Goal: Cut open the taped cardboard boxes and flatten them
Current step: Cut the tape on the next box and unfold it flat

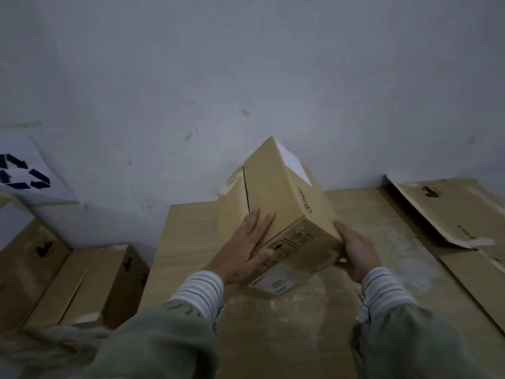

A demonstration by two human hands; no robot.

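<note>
— Why do we have the box (281,203) tipped up on one corner like that, over the middle of the desk (191,242)?

— We judge it is so we can turn it and find the taped seam. Our left hand (243,250) lies along the near face with the fingers mostly straight and the thumb hooked round the lower edge, so it holds the box. Our right hand (355,253) cups the corner at four o'clock, fingers wrapped under it. Between them the box hangs tilted, its far end pointing to twelve o'clock toward the wall (246,64).

— Is it open yet?

— There is a dark slit down the left face where two flaps meet, and a strip of tape (232,181) that looks loose beside it. Whether the seam is fully cut we cannot tell. We see no knife in either hand.

— And the rest of the cardboard?

— At two o'clock the flattened boxes (448,220) lie on the desk, out of our way, likely the finished pile. At eight o'clock, beside the desk and lower down, the closed boxes (82,283) wait within reach of our left. A white sheet with a recycling mark (24,173) sits at ten o'clock.

— So what comes next?

— Probably pressing this one flat, if the seams are free.
</note>
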